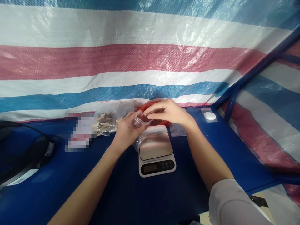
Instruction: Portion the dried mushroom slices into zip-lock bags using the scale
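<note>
My left hand [126,132] is wrapped around a clear plastic cup [142,118], which tilts a little above the back of a kitchen scale. At the cup's rim, the thumb and fingers of my right hand [165,112] are curled in a grip; the exact contact is partly hidden. Below both hands lies the white digital scale [156,147], its plate bare and its display dark. Behind my right hand sits a red plastic bag [153,102], partly covered. Crumpled clear plastic [137,144] lies against the scale's left side.
Clear bags with dried brown pieces [104,122] lie left of my hands, near a blurred-out packet [82,131]. A black strapped item [28,156] is at far left. A white rounded object [209,116] lies back right on the blue table [126,193]. Striped sheeting [117,59] hangs behind.
</note>
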A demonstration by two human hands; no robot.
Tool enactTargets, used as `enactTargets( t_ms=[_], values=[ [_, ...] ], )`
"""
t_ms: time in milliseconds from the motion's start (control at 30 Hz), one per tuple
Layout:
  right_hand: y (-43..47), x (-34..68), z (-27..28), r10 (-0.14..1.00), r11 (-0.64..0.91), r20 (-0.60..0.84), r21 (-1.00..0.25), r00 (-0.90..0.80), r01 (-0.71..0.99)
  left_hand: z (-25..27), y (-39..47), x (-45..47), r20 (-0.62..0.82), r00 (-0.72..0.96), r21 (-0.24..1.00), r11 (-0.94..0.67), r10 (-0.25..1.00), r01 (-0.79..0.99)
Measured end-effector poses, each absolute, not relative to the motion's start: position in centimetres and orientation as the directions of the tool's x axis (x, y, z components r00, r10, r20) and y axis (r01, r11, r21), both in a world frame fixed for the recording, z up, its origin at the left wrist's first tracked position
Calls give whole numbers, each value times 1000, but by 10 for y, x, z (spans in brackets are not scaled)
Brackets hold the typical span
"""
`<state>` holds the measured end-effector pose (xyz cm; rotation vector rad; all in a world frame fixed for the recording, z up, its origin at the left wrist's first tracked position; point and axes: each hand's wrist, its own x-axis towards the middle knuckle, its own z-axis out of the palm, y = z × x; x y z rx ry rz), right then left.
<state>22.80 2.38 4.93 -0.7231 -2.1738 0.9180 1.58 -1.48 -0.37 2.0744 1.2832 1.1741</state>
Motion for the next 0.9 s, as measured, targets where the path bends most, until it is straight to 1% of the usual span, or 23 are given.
enactTargets(
  t_ms=[100, 167, 233, 300, 367, 433, 500, 600, 700, 800, 900],
  values=[
    [34, 238, 41, 736, 555, 340, -798, -586, 235, -2, -14, 15, 430, 200, 715, -467, 880, 520],
    [42, 243, 31, 766, 538, 307, -787, -565, 302, -2, -14, 14, 422, 196, 718, -458, 885, 524],
    [50, 244, 20, 770, 548, 263, -739, -581, 392, -2, -13, 12, 414, 190, 723, -448, 890, 526],
    [55, 239, 10, 775, 565, 207, -651, -598, 507, -3, -11, 9, 407, 178, 733, -436, 896, 522],
    [56, 231, 4, 785, 579, 141, -517, -604, 631, -3, -8, 5, 394, 157, 749, -416, 905, 516],
    [54, 221, 1, 796, 580, 94, -402, -598, 709, -1, -7, 1, 371, 134, 770, -385, 919, 509],
    [53, 210, 2, 806, 575, 65, -322, -588, 752, 2, -6, -2, 345, 116, 792, -356, 931, 496],
    [54, 198, 2, 792, 602, 59, -242, -608, 761, 8, -7, -4, 317, 103, 812, -326, 943, 484],
    [57, 192, -2, 757, 650, 114, -232, -644, 723, 11, -9, -3, 330, 108, 804, -340, 938, 488],
    [60, 188, -8, 729, 682, 199, -293, -655, 670, 12, -9, -5, 336, 116, 800, -348, 935, 488],
    [64, 184, -17, 716, 692, 233, -365, -658, 623, 11, -8, -8, 297, 115, 819, -315, 948, 479]
  ],
)
